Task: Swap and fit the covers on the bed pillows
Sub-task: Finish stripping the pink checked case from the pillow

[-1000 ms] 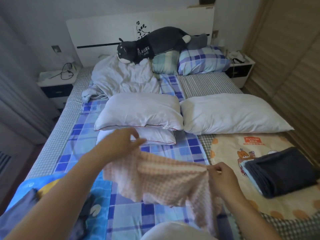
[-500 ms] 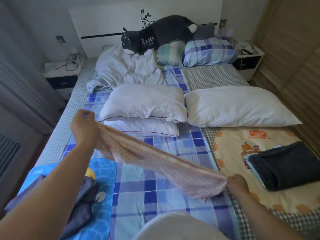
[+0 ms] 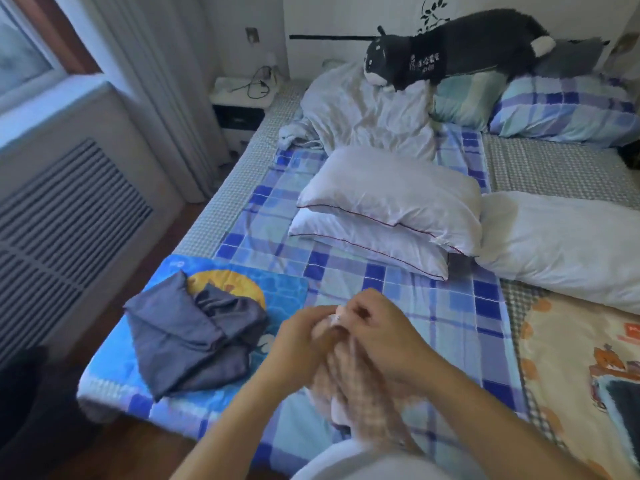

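We see the pink checked cover [image 3: 360, 386] bunched and hanging between our hands, above the near edge of the bed [image 3: 228, 188]; the left hand [image 3: 304, 341] and right hand [image 3: 377, 336] meet at its top edge, fingers curled and pinching the cloth; beyond them lie two stacked white pillows [image 3: 384, 216]; left of the left hand sits a crumpled grey cover [image 3: 187, 334].

You've got a white headboard [image 3: 346, 26] against the far wall. Left of it a nightstand [image 3: 239, 109], then curtains [image 3: 166, 81], window [image 3: 24, 53], slatted radiator cover [image 3: 62, 216]. Wood floor [image 3: 145, 448] below.
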